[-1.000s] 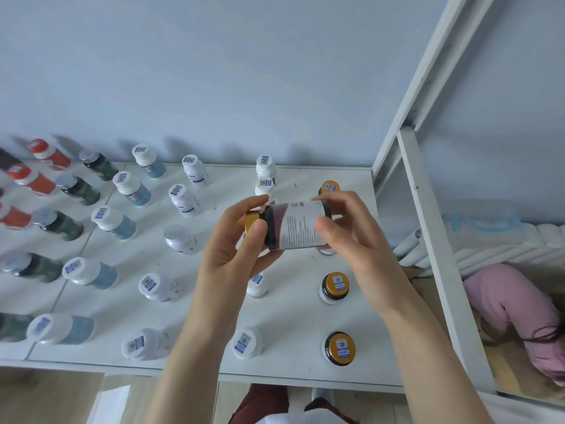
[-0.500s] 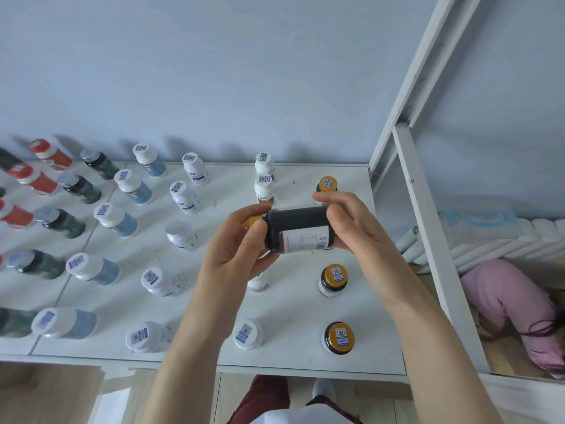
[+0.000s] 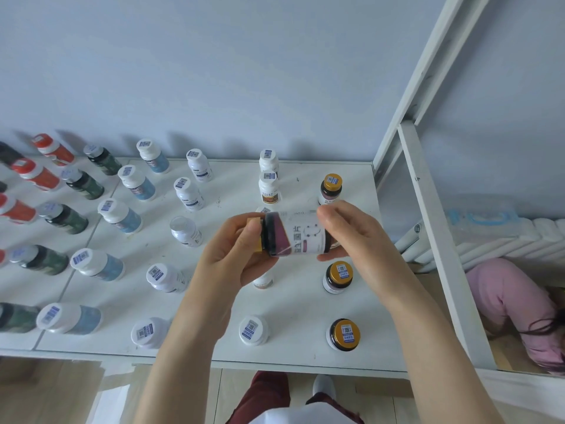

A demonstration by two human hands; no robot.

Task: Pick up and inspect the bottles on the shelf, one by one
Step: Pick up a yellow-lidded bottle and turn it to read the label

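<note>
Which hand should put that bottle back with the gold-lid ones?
Probably the right hand: it grips the held bottle by its body above the gold-lid bottles; the left hand holds just its cap.

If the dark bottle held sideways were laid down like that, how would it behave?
It would likely roll: the dark bottle is cylindrical, lying sideways between the left hand and right hand. Probably rigid; neither grip visibly dents it.

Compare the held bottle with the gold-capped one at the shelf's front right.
The held bottle lies sideways, gripped by left hand and right hand; the front-right bottle stands upright, untouched. The held bottle shows its label, the front-right bottle its stickered cap. Both: dark, gold-capped.
</note>
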